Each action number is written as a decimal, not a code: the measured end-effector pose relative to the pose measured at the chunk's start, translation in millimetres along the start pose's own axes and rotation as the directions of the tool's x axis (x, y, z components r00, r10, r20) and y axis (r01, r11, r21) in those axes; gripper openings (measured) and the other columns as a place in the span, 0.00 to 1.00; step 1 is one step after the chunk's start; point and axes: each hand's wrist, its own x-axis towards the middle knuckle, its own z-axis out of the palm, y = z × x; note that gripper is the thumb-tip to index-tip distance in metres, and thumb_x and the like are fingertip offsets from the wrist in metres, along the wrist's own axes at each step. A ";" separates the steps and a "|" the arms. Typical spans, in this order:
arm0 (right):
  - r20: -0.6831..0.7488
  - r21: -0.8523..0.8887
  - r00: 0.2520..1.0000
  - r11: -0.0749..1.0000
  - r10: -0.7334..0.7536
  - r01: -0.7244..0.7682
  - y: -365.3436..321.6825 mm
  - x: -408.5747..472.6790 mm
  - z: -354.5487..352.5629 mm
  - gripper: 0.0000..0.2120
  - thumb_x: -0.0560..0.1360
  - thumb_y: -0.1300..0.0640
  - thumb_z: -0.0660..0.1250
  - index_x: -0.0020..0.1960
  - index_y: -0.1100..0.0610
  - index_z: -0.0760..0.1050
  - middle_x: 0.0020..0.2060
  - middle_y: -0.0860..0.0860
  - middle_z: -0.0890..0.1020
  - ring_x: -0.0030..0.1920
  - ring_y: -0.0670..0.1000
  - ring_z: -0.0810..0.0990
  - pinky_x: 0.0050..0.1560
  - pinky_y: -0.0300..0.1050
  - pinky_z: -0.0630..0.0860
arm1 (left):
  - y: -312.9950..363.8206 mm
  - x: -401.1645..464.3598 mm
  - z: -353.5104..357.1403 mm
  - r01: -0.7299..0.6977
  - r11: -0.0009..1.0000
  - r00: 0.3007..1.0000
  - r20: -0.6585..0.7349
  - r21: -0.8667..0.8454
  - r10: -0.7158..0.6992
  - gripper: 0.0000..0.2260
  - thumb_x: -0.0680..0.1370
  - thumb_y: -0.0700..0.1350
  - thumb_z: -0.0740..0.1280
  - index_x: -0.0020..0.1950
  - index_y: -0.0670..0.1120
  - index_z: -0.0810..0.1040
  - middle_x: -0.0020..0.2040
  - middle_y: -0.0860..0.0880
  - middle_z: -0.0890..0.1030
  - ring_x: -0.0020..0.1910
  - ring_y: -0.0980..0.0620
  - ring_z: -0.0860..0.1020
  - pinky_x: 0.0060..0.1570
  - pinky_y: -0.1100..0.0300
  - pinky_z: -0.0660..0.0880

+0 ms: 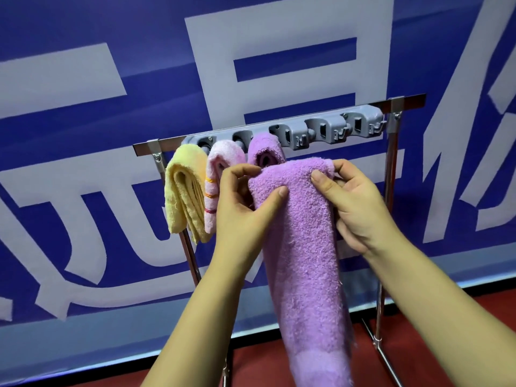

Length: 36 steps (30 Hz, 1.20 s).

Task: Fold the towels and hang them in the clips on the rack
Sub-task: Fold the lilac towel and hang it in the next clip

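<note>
Rack: a chrome rack [391,152] stood before a blue banner [83,135] with pale lettering, on a red floor [446,317].
Clip strip: a grey clip strip [329,129] ran along the top bar; the clips at its right end held nothing.
Hung towels: a yellow towel [184,196], a pink towel [220,163] and a purple towel [265,149] hung side by side at the left end.
Folded towel: a lilac towel [304,247] was held just in front of the strip, below the clips.
Left hand: the left hand [243,208] pinched its upper left edge.
Right hand: the right hand [351,202] gripped its upper right corner.
Obstruction: the lilac towel and left hand covered the lower parts of the purple and pink towels.
Cut off: the lilac towel's lower end and the rack's feet left the frame.
</note>
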 end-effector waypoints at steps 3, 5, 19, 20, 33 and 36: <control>-0.027 -0.009 0.999 1.000 -0.022 0.022 -4.0 1.5 1.3 0.04 0.70 0.61 0.66 0.44 0.56 0.73 0.36 0.48 0.83 0.40 0.45 0.82 0.44 0.39 0.79 | -0.6 4.5 4.5 0.018 0.999 0.999 -0.031 -0.051 -0.020 0.19 0.66 0.41 0.76 0.50 0.53 0.71 0.48 0.45 0.78 0.44 0.54 0.78 0.47 0.57 0.76; -0.067 -0.035 0.997 0.999 -0.028 0.026 -5.7 2.4 0.3 0.05 0.70 0.59 0.67 0.45 0.56 0.73 0.38 0.51 0.83 0.41 0.48 0.82 0.47 0.42 0.80 | 0.9 6.3 6.6 0.020 0.998 0.996 -0.085 -0.055 -0.024 0.21 0.66 0.40 0.78 0.50 0.53 0.71 0.45 0.49 0.76 0.38 0.57 0.75 0.43 0.62 0.75; -0.057 -0.498 0.988 0.853 0.145 -0.154 -53.7 12.0 -41.0 0.14 0.71 0.53 0.69 0.55 0.52 0.74 0.41 0.47 0.82 0.41 0.45 0.80 0.41 0.42 0.74 | -4.1 35.1 38.5 0.351 0.924 0.909 0.295 -0.154 -0.296 0.04 0.74 0.38 0.70 0.45 0.46 0.79 0.38 0.50 0.81 0.33 0.56 0.79 0.30 0.66 0.72; 0.013 -0.653 0.990 0.751 0.139 -0.097 -61.1 14.1 -43.0 0.16 0.68 0.49 0.71 0.54 0.50 0.75 0.44 0.46 0.82 0.44 0.45 0.80 0.45 0.43 0.75 | -4.7 36.8 42.6 0.366 0.918 0.903 0.298 -0.155 -0.310 0.04 0.75 0.37 0.69 0.47 0.45 0.79 0.38 0.49 0.81 0.32 0.56 0.79 0.30 0.65 0.73; 0.174 -0.985 0.926 0.062 0.334 0.163 -104.9 67.8 -25.2 0.10 0.70 0.47 0.71 0.41 0.53 0.76 0.38 0.50 0.78 0.38 0.47 0.74 0.38 0.41 0.69 | -8.0 64.9 61.6 0.333 0.937 0.915 0.278 -0.106 -0.294 0.07 0.75 0.39 0.70 0.53 0.43 0.80 0.45 0.48 0.84 0.44 0.53 0.81 0.41 0.63 0.76; 0.170 -0.985 0.939 0.060 0.299 0.159 -109.2 88.3 -9.3 0.10 0.70 0.49 0.70 0.38 0.54 0.74 0.35 0.49 0.76 0.36 0.48 0.73 0.33 0.40 0.69 | -4.2 81.1 63.9 0.303 0.952 0.946 0.134 -0.052 -0.294 0.10 0.75 0.40 0.70 0.56 0.44 0.78 0.51 0.48 0.83 0.49 0.54 0.81 0.48 0.62 0.77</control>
